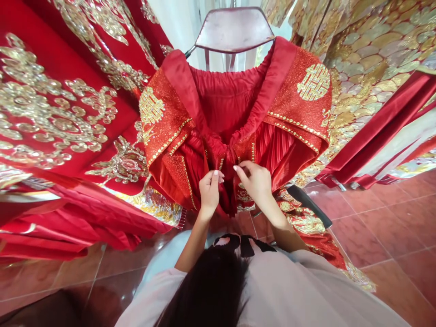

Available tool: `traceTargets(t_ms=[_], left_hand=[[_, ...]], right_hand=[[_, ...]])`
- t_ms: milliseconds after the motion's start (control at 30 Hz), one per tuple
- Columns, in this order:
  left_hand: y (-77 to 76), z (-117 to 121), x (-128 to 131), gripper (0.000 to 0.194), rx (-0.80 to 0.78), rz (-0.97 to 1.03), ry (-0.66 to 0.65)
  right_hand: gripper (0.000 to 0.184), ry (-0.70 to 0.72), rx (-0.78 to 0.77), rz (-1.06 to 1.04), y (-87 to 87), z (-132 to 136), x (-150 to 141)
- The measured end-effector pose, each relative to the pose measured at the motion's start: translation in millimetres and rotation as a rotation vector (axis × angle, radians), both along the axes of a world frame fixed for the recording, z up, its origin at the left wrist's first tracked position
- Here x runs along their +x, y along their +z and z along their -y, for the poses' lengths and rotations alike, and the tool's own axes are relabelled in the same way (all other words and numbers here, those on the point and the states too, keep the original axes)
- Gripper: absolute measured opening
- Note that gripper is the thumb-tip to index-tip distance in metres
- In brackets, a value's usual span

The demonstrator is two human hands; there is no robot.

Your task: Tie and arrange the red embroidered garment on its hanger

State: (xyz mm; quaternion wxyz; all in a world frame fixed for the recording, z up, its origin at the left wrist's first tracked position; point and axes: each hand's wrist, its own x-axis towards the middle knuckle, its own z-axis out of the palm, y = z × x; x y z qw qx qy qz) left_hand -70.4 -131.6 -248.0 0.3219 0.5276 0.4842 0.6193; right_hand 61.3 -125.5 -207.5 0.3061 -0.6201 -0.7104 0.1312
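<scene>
A red skirt [231, 97] with a gathered satin waistband, pleats and glittery gold-embroidered panels hangs in front of me. Its waistband meets at the front centre, above a narrow dark gap. My left hand [209, 190] is closed at the left side of this gap, thumb pressed on the curled fingers. At the right side my right hand [256, 181] pinches with thumb and forefinger. Both hands appear to grip the skirt's front edges; the exact bit between the fingertips is too small to make out. A dark clothes hanger [235, 29] shows above the waistband.
Red garments with gold sequins [51, 113] hang close on the left. On the right hangs gold scale-patterned cloth [374, 59], beside folded red fabric [374, 127]. A red and gold embroidered piece [306, 218] hangs low by my right arm. Below is a reddish tiled floor [384, 231].
</scene>
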Motion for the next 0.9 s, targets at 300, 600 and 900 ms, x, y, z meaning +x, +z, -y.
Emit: traceTargets(t_ms=[300,600,900], left_hand=[[-17.1,18,-2,0.04,-0.121,-0.004,0.053],[-14.4,37,9,0.051,-0.248,0.154,-0.22],[-12.1,26,-26,0.044,-0.291,0.102,-0.237]], right_hand=[[0.036,0.052,0.055,-0.036,-27.6,-16,-11],[0.03,0.26,-0.162,-0.669,-32.4,26,-12],[0.021,0.184,-0.095,-0.92,-34.1,32,-23]])
